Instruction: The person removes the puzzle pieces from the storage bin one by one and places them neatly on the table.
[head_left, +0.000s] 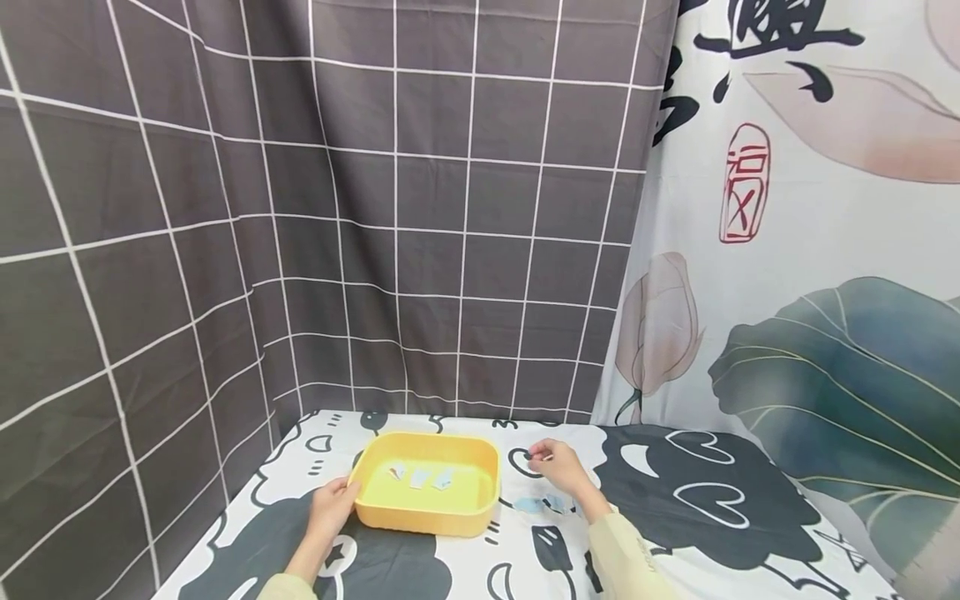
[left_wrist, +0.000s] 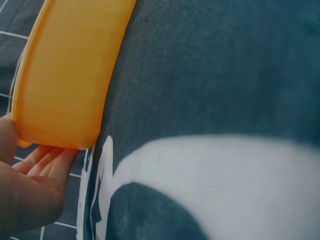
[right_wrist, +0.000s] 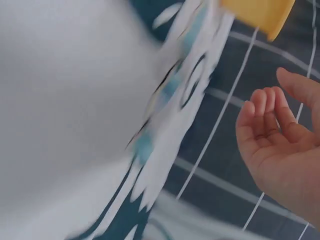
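A yellow plastic bin (head_left: 420, 521) sits on the patterned cloth. My left hand (head_left: 333, 504) grips its left end; in the left wrist view the thumb is at the rim and the fingers lie against the outer wall (left_wrist: 70, 100). Three small white packets (head_left: 420, 478) with coloured marks lie inside the bin. To the right of the bin, my right hand (head_left: 558, 467) is raised over the cloth. Its fingers curl loosely with the thumb apart, and the palm (right_wrist: 285, 145) holds nothing. Small light-blue packets (head_left: 528, 505) lie on the cloth below that hand, blurred in the right wrist view.
The table is covered by a black-and-white cartoon cloth (head_left: 705, 500). A dark grid curtain (head_left: 450, 250) hangs behind and to the left. On the right hangs a white curtain (head_left: 810, 250) with lotus prints.
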